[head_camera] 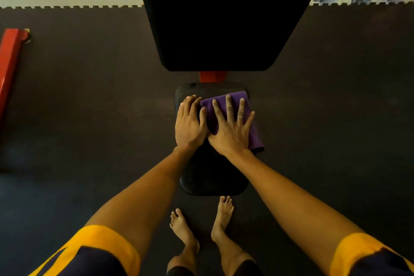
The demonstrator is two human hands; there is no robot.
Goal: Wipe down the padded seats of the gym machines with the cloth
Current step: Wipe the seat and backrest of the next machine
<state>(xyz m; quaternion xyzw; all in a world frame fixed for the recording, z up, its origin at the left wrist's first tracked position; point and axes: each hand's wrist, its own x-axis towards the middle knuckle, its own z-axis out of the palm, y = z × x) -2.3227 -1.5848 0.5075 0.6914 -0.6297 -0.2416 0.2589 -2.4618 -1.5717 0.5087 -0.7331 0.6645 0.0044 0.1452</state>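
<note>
- Left hand [189, 123] – lies flat on the bare left part of the seat pad [212, 177] with its fingers straight and close together, holding nothing. Its thumb lies just beside the cloth's left edge, so a leftward stroke would likely run into this hand and bunch the fabric.
- Cloth [256, 138] – purple, soft and lightly creased. It covers the far right part of the seat pad, near the red frame [211, 76]. Only the palm's pressure keeps it in place, so a quick stroke may slide the hand over it rather than drag it along.
- Right hand [230, 132] – fingers spread wide and straight, pressing down on the cloth and curled round nothing. Its span is narrower than the pad, so the near half could be missed.
- Cloth's right corner – hangs over the pad's right edge. A rightward push could tip the whole cloth onto the floor mat [89, 96].
- Seat pad surface – black, matte and finely textured. Whether it is dusty or damp cannot be told.
</note>
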